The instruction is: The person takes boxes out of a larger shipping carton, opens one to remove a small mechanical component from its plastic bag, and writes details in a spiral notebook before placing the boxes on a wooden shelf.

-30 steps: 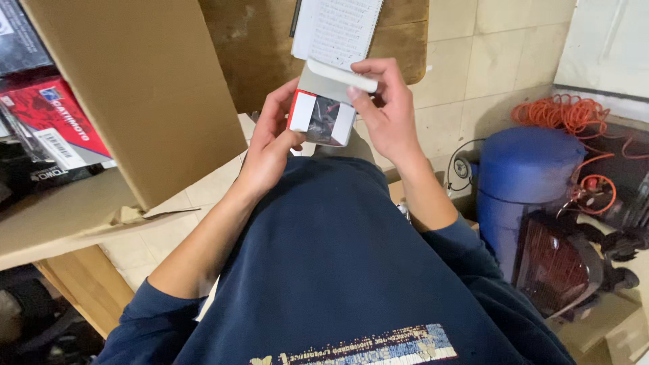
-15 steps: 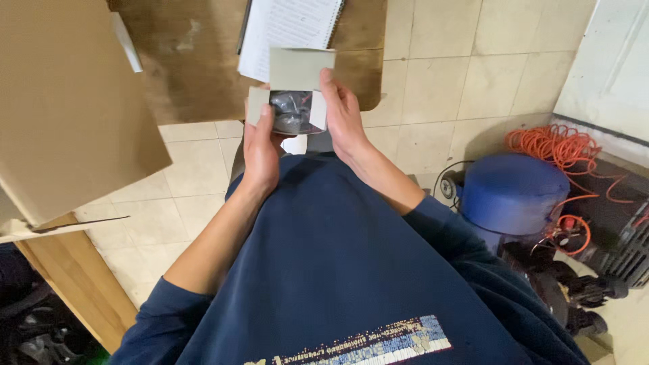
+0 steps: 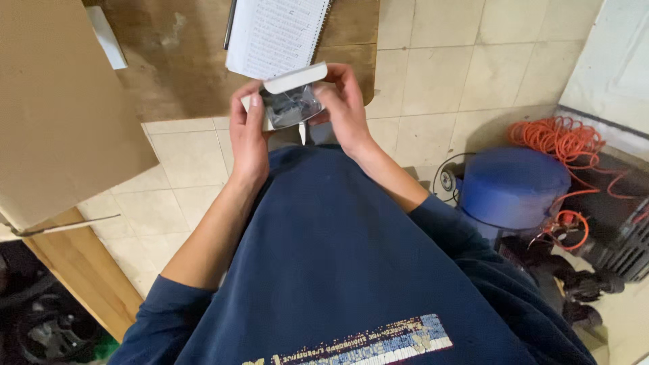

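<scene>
Grey-white card, a small box (image 3: 291, 101) with its flap lifted, sits between both hands at chest height, just above the navy sweatshirt (image 3: 351, 270). The left hand (image 3: 249, 138) cups the box's near side, fingers curled around its edge to steady it; the right hand (image 3: 345, 101) pinches the far end and the raised flap, thumb below and fingertips on top — a hold that keeps the opening turned up toward the eyes. Inside, a shiny clear wrapper shows over something dark; what it is I cannot tell.

Just beyond the fingertips lies a spiral notebook (image 3: 277, 34), white lined pages, on a brown wooden board (image 3: 182, 67). Left of the left hand leans a plain tan cardboard sheet (image 3: 61, 108). Well off to the right stands a blue drum (image 3: 514, 186) with orange cable (image 3: 561, 142) coiled behind it.
</scene>
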